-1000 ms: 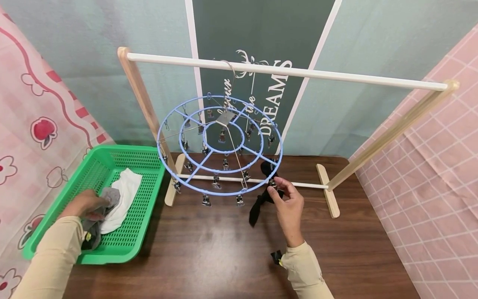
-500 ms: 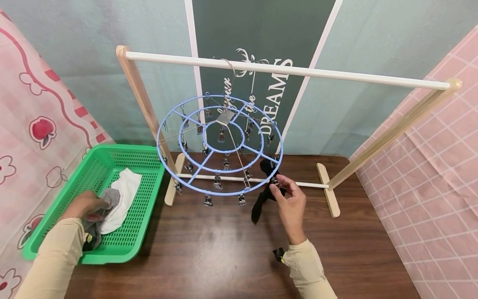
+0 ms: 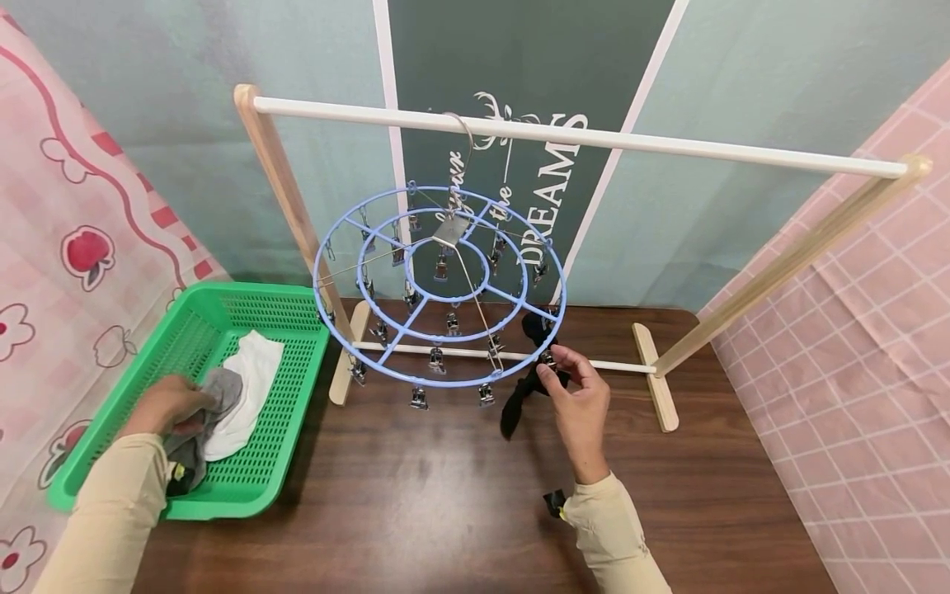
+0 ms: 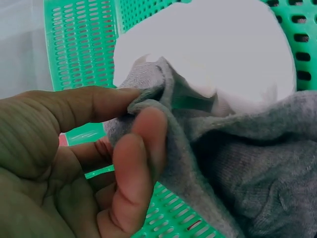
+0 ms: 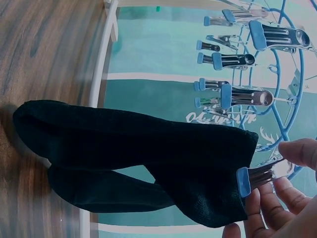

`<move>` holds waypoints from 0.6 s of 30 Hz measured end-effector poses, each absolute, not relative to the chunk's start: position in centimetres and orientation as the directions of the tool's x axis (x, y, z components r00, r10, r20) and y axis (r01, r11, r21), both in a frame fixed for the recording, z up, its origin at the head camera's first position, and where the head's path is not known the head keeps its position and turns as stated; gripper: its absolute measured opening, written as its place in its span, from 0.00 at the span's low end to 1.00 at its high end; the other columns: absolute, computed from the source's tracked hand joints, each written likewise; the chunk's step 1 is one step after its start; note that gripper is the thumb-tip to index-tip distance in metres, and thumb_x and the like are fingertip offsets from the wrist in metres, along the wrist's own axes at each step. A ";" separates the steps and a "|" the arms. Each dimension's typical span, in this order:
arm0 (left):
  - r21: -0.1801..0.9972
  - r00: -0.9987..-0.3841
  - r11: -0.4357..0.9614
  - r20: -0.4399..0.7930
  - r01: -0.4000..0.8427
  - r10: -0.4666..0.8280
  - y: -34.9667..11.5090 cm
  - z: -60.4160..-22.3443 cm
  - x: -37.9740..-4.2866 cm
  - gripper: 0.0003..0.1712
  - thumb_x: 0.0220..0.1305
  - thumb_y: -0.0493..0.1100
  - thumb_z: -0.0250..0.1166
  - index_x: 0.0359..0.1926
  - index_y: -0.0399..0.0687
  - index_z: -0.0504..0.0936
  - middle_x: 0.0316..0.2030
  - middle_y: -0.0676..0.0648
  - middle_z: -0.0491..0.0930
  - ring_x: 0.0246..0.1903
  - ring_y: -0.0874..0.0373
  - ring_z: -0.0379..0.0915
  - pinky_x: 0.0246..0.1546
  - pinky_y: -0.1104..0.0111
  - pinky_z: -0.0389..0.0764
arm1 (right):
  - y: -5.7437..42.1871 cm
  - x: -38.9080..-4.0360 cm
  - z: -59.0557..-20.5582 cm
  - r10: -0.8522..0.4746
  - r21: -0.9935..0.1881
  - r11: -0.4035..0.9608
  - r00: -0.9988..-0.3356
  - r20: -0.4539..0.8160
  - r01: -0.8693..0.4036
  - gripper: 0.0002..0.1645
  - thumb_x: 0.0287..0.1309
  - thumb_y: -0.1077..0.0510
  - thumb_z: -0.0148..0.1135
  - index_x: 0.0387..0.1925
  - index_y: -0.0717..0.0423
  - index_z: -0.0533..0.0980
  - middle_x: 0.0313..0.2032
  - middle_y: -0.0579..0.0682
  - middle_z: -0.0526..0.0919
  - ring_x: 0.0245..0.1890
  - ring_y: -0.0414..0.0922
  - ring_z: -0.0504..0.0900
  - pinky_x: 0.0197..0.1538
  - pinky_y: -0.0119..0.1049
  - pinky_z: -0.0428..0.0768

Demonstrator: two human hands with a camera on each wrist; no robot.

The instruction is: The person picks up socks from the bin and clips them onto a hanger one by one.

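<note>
**Two hands at a round clip hanger: one pinches a clip holding black socks, the other pinches a gray sock in a basket**

A brown wooden worktop (image 3: pixel 430 470) carries a wood-and-white drying rack (image 3: pixel 579 134) along its far edge. From the top bar hangs a round blue hanger (image 3: pixel 452 230) with metal clips dangling all around.

The person's right hand (image 3: pixel 582 412) is at the hanger's near right rim. Thumb and fingers pinch a blue-tipped clip (image 5: pixel 267 173) between them. Its tip is on the cuff of the black socks (image 5: pixel 124 144), which hang with two feet pointing down, over the far part of the worktop. Whether the toes touch the surface cannot be told.

At the left side of the worktop, reaching back to the far edge, sits a green basket (image 3: pixel 300 408) with slotted walls. Inside it, the left hand (image 3: pixel 166 404) grips the edge of a gray sock (image 4: pixel 277 183) between thumb and curled fingers; the rest of the sock trails in loose folds. A white cloth (image 3: pixel 248 388) lies just beside it, toward the basket's right side. Both sleeves are cream.
</note>
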State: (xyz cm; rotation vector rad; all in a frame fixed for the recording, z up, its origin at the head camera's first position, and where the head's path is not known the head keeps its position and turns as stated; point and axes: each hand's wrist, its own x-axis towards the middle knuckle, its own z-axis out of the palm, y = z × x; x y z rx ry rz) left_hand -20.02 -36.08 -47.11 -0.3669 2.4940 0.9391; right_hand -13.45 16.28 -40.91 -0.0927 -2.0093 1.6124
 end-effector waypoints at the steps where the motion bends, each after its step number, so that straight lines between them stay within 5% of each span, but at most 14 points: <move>1: 0.551 -0.867 0.740 -0.491 -0.386 -0.087 -36.1 -47.1 -20.0 0.21 0.56 0.38 0.59 0.10 0.53 0.63 0.09 0.53 0.69 0.12 0.60 0.71 0.18 0.66 0.74 | 16.3 -13.4 -40.9 0.386 -0.918 0.276 -0.842 0.376 -0.284 0.16 0.51 0.74 0.67 0.44 0.76 0.78 0.40 0.73 0.80 0.41 0.58 0.76 0.50 0.52 0.71; 18: 0.491 -0.930 0.834 -0.361 -0.253 -0.070 -35.2 -45.4 -19.0 0.22 0.65 0.46 0.55 0.15 0.46 0.70 0.13 0.49 0.77 0.17 0.53 0.72 0.20 0.63 0.67 | 15.9 -13.2 -41.1 0.369 -0.891 0.333 -0.827 0.425 -0.309 0.17 0.49 0.73 0.68 0.43 0.75 0.78 0.40 0.68 0.83 0.42 0.63 0.77 0.49 0.49 0.70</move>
